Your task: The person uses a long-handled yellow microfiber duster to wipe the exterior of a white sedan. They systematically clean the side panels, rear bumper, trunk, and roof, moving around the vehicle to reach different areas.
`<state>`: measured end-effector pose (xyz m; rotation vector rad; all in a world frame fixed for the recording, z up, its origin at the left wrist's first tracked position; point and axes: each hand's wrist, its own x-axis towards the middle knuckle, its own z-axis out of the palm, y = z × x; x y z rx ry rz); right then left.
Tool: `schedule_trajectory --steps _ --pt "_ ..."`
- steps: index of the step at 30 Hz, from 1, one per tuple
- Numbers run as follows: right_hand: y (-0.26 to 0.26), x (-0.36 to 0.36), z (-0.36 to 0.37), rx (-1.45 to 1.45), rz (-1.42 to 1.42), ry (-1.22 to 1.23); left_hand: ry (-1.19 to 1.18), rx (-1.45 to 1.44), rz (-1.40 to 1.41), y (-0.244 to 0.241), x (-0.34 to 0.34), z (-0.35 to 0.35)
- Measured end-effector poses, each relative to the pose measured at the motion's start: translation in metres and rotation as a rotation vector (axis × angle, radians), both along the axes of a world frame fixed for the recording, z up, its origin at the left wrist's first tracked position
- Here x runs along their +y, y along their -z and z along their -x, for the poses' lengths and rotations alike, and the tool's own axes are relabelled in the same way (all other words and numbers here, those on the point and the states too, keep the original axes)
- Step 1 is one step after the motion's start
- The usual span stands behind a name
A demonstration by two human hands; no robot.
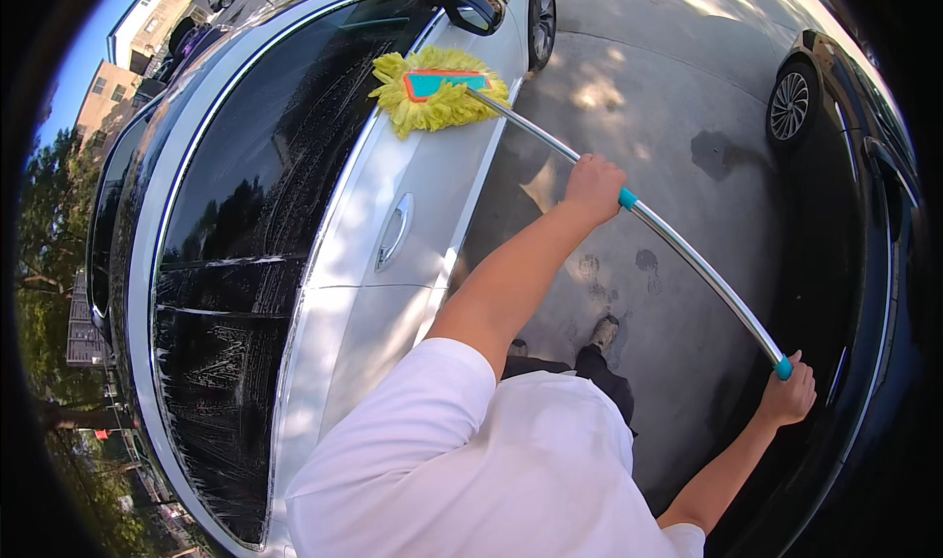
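Observation:
My left hand [595, 188] is wrapped around the metal pole [692, 259] of a car wash mop, just above a teal collar. Farther down, my right hand [790, 392] grips the pole's teal end. The mop's yellow-green shaggy head [442, 118], with a teal plate edged in orange, lies against the front door of a white car [379, 160]. It touches the paint below the side window [243, 153], behind the wing mirror [473, 9]. Wet streaks and suds mark the dark glass. A chrome door handle [395, 230] sits nearer to me.
To my right stands a dark car [869, 263], close to my right hand. Concrete ground [663, 101] with wet patches and footprints runs between the cars. My shoe [604, 333] is on it. Trees [55, 226] and buildings [110, 90] are beyond the white car.

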<state>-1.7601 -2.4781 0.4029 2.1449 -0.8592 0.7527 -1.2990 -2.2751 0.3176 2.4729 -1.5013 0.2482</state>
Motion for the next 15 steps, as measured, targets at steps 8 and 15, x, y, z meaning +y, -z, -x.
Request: schedule_trajectory --steps 8,15 --pt "-0.031 -0.160 -0.001 -0.091 0.071 -0.246 0.072 0.130 0.131 -0.037 0.033 0.105" --pt "-0.025 -0.195 -0.041 -0.114 0.001 -0.327 0.147 0.178 0.056 -0.022 0.040 0.113"
